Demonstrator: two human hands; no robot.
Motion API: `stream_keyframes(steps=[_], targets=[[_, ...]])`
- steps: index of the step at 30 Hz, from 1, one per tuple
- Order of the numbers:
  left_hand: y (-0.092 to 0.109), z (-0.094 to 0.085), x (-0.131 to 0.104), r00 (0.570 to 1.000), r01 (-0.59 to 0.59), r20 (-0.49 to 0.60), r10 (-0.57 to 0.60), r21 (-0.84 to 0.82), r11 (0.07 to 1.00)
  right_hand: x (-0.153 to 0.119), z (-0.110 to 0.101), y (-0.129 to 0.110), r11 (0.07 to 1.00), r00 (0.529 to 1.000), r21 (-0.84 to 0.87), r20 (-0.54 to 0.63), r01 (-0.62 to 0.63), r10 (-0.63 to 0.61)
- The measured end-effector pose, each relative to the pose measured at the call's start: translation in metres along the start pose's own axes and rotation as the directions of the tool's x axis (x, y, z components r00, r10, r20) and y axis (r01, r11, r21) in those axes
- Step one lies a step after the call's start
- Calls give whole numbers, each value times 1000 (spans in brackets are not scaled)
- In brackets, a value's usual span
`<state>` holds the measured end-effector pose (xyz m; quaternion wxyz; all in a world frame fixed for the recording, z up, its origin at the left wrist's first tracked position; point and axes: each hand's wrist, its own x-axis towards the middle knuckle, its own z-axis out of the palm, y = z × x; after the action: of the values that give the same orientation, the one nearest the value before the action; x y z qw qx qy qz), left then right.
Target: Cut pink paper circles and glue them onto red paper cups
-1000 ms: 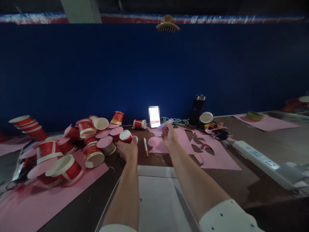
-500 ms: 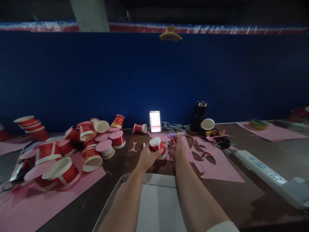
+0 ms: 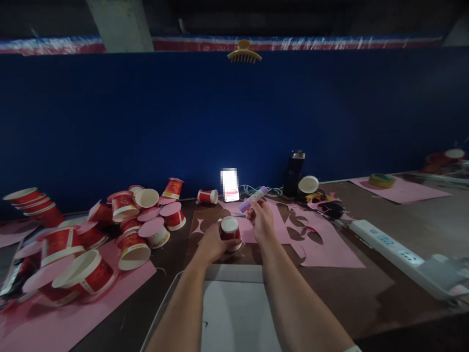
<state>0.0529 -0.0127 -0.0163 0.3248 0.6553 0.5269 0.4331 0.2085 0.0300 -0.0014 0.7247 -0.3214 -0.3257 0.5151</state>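
Note:
My left hand is wrapped round a red paper cup that stands bottom up on the brown table, its pale base facing upward. To the right, my right hand grips a light purple glue stick, held slanted above the table with its upper end pointing away to the right. Under and beside the right hand lies pink paper. What looks like scissors shows in part between the cup and the right hand.
Several red cups with pink paper discs are heaped at left. Cut pink paper and a power strip lie at right. Behind are a lit phone, a dark flask and a lying cup. A white box is in front.
The cup has gone from tilted to standing bottom up. My right hand has raised the glue stick from lying nearly level to a slant. The view has shifted slightly right.

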Motion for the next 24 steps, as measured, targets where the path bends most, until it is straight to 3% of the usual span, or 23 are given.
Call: stream_keyframes(steps=[4,6,11,15,18,24], targets=[[9,-8,2,967,-48,-252,38,-33,998,-7,6,-6,996,997,-89,79,18,-11],[13,-12,2,947,-94,-313,77,-40,995,-11,9,-9,991,990,-129,142,30,-11],[19,-9,-2,956,-187,-228,184,10,982,-24,20,-15,973,957,-220,291,64,3],[20,-4,-6,945,-209,-236,226,94,973,-30,26,-15,961,935,-263,355,81,18],[21,-4,-7,942,-192,-232,244,225,955,-31,27,-12,962,945,-262,327,80,11],[36,-2,-14,952,-236,-67,299,465,853,-30,31,-11,965,971,-250,239,83,-22]])
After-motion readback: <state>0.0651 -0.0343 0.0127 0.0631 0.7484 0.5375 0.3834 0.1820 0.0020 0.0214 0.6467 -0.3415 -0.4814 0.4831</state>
